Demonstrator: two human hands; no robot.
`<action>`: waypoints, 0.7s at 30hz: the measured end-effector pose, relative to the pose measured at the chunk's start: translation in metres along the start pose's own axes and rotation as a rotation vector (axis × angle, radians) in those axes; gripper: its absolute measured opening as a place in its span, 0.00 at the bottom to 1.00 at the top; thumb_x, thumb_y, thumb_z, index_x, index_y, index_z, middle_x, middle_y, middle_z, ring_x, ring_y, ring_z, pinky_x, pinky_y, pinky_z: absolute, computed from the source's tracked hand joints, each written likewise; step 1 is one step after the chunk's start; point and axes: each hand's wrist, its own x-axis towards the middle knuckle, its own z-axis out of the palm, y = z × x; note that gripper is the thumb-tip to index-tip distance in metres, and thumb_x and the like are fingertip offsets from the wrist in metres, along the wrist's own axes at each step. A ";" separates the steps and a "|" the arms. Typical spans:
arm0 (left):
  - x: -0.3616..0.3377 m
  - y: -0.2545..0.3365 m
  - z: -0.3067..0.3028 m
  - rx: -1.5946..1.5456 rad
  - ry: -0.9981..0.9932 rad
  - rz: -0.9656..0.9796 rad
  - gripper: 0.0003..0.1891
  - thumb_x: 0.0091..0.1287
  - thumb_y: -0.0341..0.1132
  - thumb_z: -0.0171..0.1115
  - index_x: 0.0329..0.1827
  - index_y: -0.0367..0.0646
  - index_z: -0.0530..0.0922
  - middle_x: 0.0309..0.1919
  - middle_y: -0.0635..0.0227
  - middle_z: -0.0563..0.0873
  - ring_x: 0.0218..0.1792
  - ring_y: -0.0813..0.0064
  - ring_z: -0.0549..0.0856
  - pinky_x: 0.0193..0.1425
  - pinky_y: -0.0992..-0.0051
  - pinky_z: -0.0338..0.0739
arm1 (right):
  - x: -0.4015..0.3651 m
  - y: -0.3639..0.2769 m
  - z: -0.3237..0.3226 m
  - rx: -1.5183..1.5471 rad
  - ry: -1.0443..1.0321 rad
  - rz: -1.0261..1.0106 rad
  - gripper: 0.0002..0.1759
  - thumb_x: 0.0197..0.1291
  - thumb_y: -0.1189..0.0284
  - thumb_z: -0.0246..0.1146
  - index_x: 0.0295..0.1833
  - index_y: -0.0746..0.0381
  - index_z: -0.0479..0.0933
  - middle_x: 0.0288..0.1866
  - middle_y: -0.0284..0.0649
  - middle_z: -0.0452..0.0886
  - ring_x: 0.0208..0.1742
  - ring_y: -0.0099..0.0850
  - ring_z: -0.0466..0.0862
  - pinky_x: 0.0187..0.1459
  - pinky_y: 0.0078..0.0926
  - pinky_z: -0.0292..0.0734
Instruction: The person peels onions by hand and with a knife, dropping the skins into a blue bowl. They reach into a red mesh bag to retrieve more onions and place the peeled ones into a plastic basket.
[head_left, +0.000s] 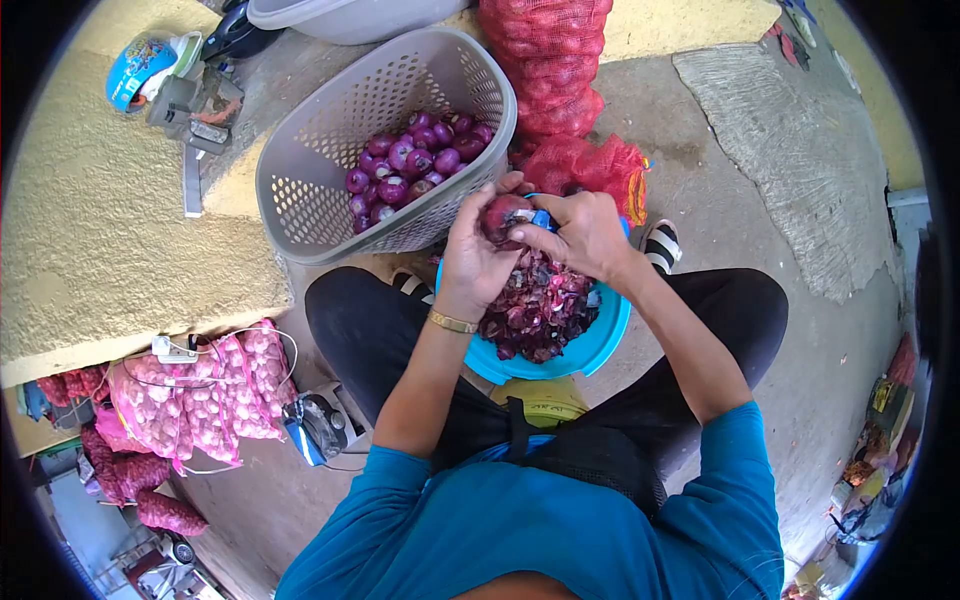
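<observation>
A dark red onion (500,220) is held up in front of me by my left hand (478,245), whose fingers wrap round it. My right hand (585,237) is closed at the onion's right side, around a small blue object (541,218) that may be a tool's handle. Most of that object is hidden by the fingers. Below both hands, a turquoise basin (590,352) holds a heap of onion skins (540,310). Peeled purple onions (418,160) lie in the grey perforated basket (330,110) at the upper left of the hands.
Red mesh sacks (550,70) stand beyond the basin. Bags of garlic (200,395) are at the left, near a power strip (175,349) with cables. A blue-white device (318,430) sits by my left leg. Assorted bags (885,430) line the right edge.
</observation>
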 end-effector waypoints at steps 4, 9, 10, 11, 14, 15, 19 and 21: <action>0.012 -0.012 -0.024 0.041 0.017 0.035 0.18 0.74 0.51 0.58 0.41 0.44 0.81 0.38 0.69 0.85 0.40 0.76 0.84 0.45 0.76 0.81 | -0.005 -0.012 0.002 -0.040 0.060 -0.003 0.32 0.56 0.38 0.64 0.42 0.59 0.84 0.19 0.45 0.79 0.22 0.46 0.83 0.23 0.42 0.74; 0.016 -0.028 -0.033 -0.179 0.094 0.208 0.16 0.76 0.47 0.55 0.39 0.42 0.78 0.39 0.64 0.85 0.45 0.68 0.84 0.56 0.68 0.81 | -0.012 -0.021 0.029 0.043 0.070 0.128 0.33 0.58 0.40 0.64 0.44 0.61 0.84 0.19 0.46 0.79 0.21 0.46 0.81 0.23 0.41 0.73; 0.017 -0.028 -0.032 -0.182 0.067 0.255 0.16 0.76 0.47 0.55 0.40 0.42 0.77 0.39 0.64 0.84 0.45 0.67 0.84 0.56 0.68 0.80 | -0.015 -0.020 0.038 0.093 0.091 0.170 0.32 0.58 0.40 0.64 0.44 0.61 0.84 0.18 0.46 0.78 0.21 0.46 0.81 0.23 0.41 0.73; 0.017 -0.029 -0.033 -0.185 0.039 0.301 0.16 0.76 0.47 0.55 0.42 0.42 0.77 0.40 0.64 0.84 0.46 0.67 0.84 0.57 0.67 0.80 | -0.017 -0.019 0.044 0.143 0.112 0.213 0.31 0.59 0.41 0.64 0.43 0.61 0.84 0.18 0.46 0.78 0.20 0.46 0.80 0.23 0.41 0.72; 0.010 -0.022 -0.022 -0.160 0.081 0.269 0.17 0.76 0.49 0.56 0.42 0.44 0.77 0.39 0.67 0.82 0.45 0.71 0.83 0.54 0.69 0.81 | -0.010 -0.022 0.025 0.183 0.031 0.256 0.30 0.59 0.42 0.64 0.40 0.61 0.85 0.16 0.47 0.76 0.20 0.46 0.79 0.23 0.41 0.71; 0.011 -0.018 -0.027 -0.160 0.084 0.271 0.17 0.76 0.49 0.56 0.42 0.44 0.77 0.39 0.67 0.82 0.45 0.71 0.83 0.54 0.69 0.81 | -0.011 -0.023 0.019 0.185 0.028 0.255 0.30 0.59 0.42 0.64 0.40 0.61 0.85 0.16 0.47 0.76 0.20 0.46 0.79 0.23 0.41 0.71; 0.017 0.009 -0.047 -0.400 0.033 0.197 0.20 0.76 0.49 0.55 0.46 0.37 0.76 0.42 0.56 0.83 0.51 0.56 0.81 0.65 0.51 0.76 | -0.013 -0.022 -0.009 0.209 0.053 0.152 0.30 0.56 0.42 0.67 0.31 0.62 0.83 0.16 0.48 0.74 0.21 0.47 0.79 0.23 0.41 0.71; 0.011 0.018 -0.043 -0.394 0.041 0.172 0.19 0.74 0.49 0.59 0.46 0.38 0.75 0.43 0.59 0.82 0.49 0.60 0.82 0.64 0.54 0.78 | -0.024 -0.009 -0.014 0.013 -0.199 0.144 0.33 0.55 0.38 0.66 0.30 0.63 0.81 0.19 0.49 0.77 0.25 0.48 0.82 0.26 0.43 0.73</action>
